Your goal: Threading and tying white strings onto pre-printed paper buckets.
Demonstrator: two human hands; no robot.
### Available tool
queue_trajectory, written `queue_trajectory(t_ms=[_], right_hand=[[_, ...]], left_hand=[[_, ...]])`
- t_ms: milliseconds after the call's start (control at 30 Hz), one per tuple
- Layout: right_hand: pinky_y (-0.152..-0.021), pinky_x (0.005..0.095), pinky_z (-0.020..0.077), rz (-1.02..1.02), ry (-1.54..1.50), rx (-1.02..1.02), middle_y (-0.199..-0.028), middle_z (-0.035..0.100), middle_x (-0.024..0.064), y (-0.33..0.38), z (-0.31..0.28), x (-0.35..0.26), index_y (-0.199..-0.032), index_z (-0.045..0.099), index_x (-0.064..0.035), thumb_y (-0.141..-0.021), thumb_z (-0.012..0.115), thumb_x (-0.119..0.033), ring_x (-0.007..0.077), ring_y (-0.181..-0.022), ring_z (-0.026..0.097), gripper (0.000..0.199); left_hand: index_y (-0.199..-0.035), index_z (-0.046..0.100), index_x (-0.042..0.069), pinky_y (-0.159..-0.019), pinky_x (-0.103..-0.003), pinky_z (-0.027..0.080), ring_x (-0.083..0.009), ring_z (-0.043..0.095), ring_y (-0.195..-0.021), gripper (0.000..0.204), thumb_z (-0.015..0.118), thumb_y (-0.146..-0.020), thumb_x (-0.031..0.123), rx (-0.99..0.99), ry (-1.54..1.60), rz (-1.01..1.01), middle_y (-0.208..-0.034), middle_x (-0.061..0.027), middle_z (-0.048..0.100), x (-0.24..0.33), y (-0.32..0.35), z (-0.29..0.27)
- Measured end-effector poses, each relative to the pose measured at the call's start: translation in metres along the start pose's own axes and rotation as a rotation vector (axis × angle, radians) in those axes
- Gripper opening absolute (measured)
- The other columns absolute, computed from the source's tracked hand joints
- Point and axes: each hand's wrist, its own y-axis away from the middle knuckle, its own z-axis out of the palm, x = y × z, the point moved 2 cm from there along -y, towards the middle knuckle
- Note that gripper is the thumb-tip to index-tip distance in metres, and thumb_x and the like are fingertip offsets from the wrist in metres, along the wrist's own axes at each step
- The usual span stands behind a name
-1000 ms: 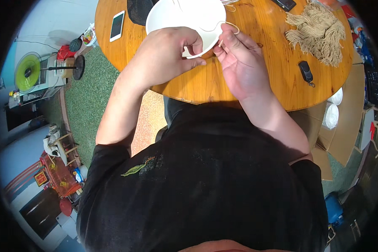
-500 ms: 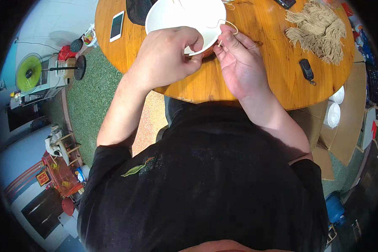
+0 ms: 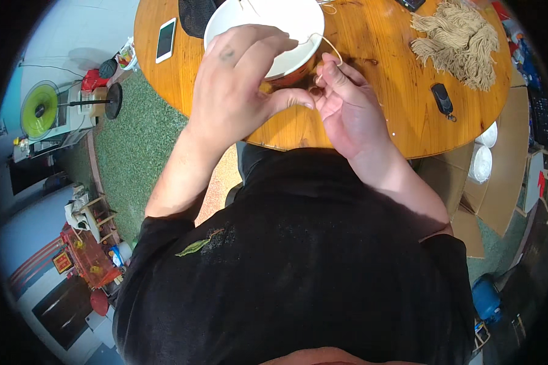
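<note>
A round wooden bench [image 3: 420,131] carries the things, with a wide white bowl [image 3: 286,21] toward its far side, left of centre. The person's right hand [image 3: 353,103], palm turned up, pinches a thin pale cord [image 3: 330,44] between thumb and fingertips just to the right of the bowl. From that pinch the cord loops up and away, then bends left toward the bowl's right rim. The left hand [image 3: 234,79] arches over the near left part of the bowl, its fingers stretched to the right and its thumb spread well apart from them, with nothing seen clasped between; the fingers' tips come close to the cord's left end, and whether they touch it cannot be told. The left thumb's tip lies just beside the right hand's fingers. More thin strands show inside the bowl at the far edge of view. Left of the bowl stand a black mesh item [image 3: 195,17] and, farther left, a white phone [image 3: 166,40]. At the far right lies a bundle of tan yarn [image 3: 458,45], and nearer a black key fob [image 3: 442,99].
</note>
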Motion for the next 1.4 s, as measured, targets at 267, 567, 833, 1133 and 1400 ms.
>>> queue_trajectory(t_ms=[267, 567, 833, 1133, 1400], right_hand=[[-0.100, 0.0326, 0.0512, 0.051, -0.069, -0.090, -0.117, 0.074, 0.0028, 0.008, 0.010, 0.002, -0.122, 0.075, -0.0087, -0.107, 0.070, -0.017, 0.0153, -0.108, 0.068, 0.017], [-0.077, 0.0205, 0.0530, -0.780, 0.762, -0.024, -0.135, 0.064, 0.0093, 0.031, 0.016, -0.023, -0.122, 0.058, 0.0001, -0.088, 0.085, 0.004, 0.0110, -0.110, 0.065, 0.043], [-0.068, 0.0242, 0.0578, -0.915, 1.198, -0.311, -0.101, 0.079, 0.0096, 0.035, 0.031, -0.030, -0.121, 0.075, 0.0002, -0.089, 0.085, 0.004, 0.0130, -0.082, 0.075, 0.033], [-0.074, 0.0257, 0.0605, -0.739, 1.083, -0.326, -0.113, 0.077, 0.0137, 0.030, 0.035, -0.037, -0.118, 0.074, -0.0002, -0.088, 0.087, 0.002, 0.0142, -0.086, 0.076, 0.033], [-0.059, 0.0215, 0.0551, -0.336, 0.756, -0.398, -0.090, 0.077, 0.0051, 0.014, 0.056, -0.047, -0.115, 0.072, 0.0008, -0.100, 0.076, -0.005, 0.0061, -0.068, 0.068, 0.017]], left_hand=[[-0.098, 0.078, 0.009, -0.083, -0.037, 0.050, -0.0218, 0.072, -0.091, 0.029, 0.089, -0.076, 0.025, 0.105, -0.001, 0.117, -0.096, -0.0014, 0.075, 0.019, 0.012, 0.014], [-0.097, 0.079, 0.008, -0.083, -0.036, 0.051, -0.0229, 0.071, -0.090, 0.021, 0.088, -0.079, 0.008, 0.089, 0.033, 0.065, -0.095, -0.0031, 0.075, 0.024, 0.013, -0.001], [-0.094, 0.078, 0.010, -0.085, -0.036, 0.049, -0.0215, 0.070, -0.089, 0.015, 0.086, -0.081, 0.009, 0.077, 0.168, 0.025, -0.094, -0.0015, 0.075, 0.028, 0.013, -0.004], [-0.093, 0.080, 0.010, -0.085, -0.035, 0.054, -0.0232, 0.071, -0.091, 0.009, 0.086, -0.088, 0.013, 0.037, 0.409, -0.233, -0.096, -0.0034, 0.076, 0.021, 0.017, -0.011], [-0.093, 0.080, 0.007, -0.084, -0.033, 0.054, -0.0208, 0.070, -0.093, 0.009, 0.087, -0.089, 0.011, 0.058, 0.432, -0.189, -0.095, -0.0042, 0.073, 0.011, -0.005, -0.021]])
